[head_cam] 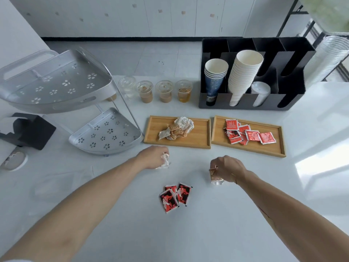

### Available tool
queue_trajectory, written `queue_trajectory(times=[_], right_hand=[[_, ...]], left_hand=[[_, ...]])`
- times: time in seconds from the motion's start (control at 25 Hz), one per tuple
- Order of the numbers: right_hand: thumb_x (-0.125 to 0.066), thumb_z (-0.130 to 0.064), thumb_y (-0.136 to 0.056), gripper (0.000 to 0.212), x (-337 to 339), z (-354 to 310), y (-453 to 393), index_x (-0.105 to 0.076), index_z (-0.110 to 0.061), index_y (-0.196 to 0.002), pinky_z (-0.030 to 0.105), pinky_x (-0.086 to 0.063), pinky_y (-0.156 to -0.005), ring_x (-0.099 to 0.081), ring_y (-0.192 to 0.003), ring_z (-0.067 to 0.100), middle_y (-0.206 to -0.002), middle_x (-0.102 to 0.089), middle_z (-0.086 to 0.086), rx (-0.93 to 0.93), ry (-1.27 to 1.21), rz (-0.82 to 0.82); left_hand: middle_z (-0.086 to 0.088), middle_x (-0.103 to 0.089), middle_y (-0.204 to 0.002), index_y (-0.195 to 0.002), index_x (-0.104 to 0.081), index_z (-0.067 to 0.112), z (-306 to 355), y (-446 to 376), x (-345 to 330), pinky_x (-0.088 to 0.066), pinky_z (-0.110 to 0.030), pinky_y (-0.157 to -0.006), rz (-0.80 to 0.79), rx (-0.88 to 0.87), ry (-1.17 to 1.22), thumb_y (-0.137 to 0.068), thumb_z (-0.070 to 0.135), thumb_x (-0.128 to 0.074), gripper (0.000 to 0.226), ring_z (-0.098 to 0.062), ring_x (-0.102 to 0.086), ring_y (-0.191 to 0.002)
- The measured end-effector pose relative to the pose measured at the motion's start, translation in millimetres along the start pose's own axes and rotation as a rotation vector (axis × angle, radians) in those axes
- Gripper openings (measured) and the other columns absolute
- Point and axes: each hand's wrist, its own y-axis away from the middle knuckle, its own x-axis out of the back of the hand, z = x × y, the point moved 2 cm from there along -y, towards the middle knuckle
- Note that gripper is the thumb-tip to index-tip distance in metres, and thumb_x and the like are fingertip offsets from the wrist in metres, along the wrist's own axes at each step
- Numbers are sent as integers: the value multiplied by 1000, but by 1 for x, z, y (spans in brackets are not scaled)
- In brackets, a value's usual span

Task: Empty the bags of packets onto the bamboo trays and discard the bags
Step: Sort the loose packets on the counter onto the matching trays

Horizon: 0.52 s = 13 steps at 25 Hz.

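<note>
From the head camera, both hands are seen low over the white counter (207, 233). The left hand (154, 157) is closed in a loose fist, and a scrap of clear wrapping with a little brown-and-white print (164, 162) is pinched at its fingertips — whether that is a bag or a single packet cannot be told. The right hand (227, 170) is closed too, and a brown packet (215, 177) in clear wrap is gripped under its fingers, hanging just off the counter or touching it; which one cannot be made out.

Beyond the left fingertips sits the left bamboo tray (196, 140), where brown packets (174, 132) are heaped against a crumpled bag (184, 122) not yet thrown away. Beyond the right fingertips lies the right bamboo tray (272, 148), with red packets (245, 134) spread across it. Nearer the body, between the two wrists, three red packets (175, 196) are left loose on the counter — off any tray.

The step in hand looks like gathering strays and sorting them by colour. It would be done well if the brown packet were carried forward and set down flat beside the other brown ones, rather than dropped from height. The three red ones would best be swept together and lifted in one pinch to the right tray. The crumpled bag ought to be plucked off carefully, so no packets are dragged over the rim with it.
</note>
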Motion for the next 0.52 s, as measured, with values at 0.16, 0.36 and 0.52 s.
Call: queue_trajectory(times=[0.16, 0.36, 0.52], right_hand=[[-55, -27, -93, 24, 40, -18, -47, -65, -30, -114, 27, -40, -66, -65, -101, 24, -112, -69, 0, 9, 66, 104], [-50, -16, -95, 27, 69, -28, -99, -64, -26, -116, 29, -42, -67, -65, -105, 30, -114, -70, 5, -2, 103, 150], [-51, -15, -95, 26, 75, -29, -127, -63, -23, -116, 30, -41, -67, -64, -105, 30, -115, -69, 5, -24, 94, 146]], left_hand=[[-10, -65, -115, -113, -60, 12, -21, -43, 49, -38, -29, -72, 37, 99, -71, -89, 12, -46, 28, -31, -59, -106], [-12, -67, -116, -108, -62, 13, -10, -87, 69, -49, -39, -78, 15, 72, -209, -90, 17, -50, 22, -35, -61, -105], [-6, -60, -128, -123, -59, 22, -12, -110, 72, -47, -36, -78, 71, 102, -280, -90, 8, -48, 37, -31, -58, -113]])
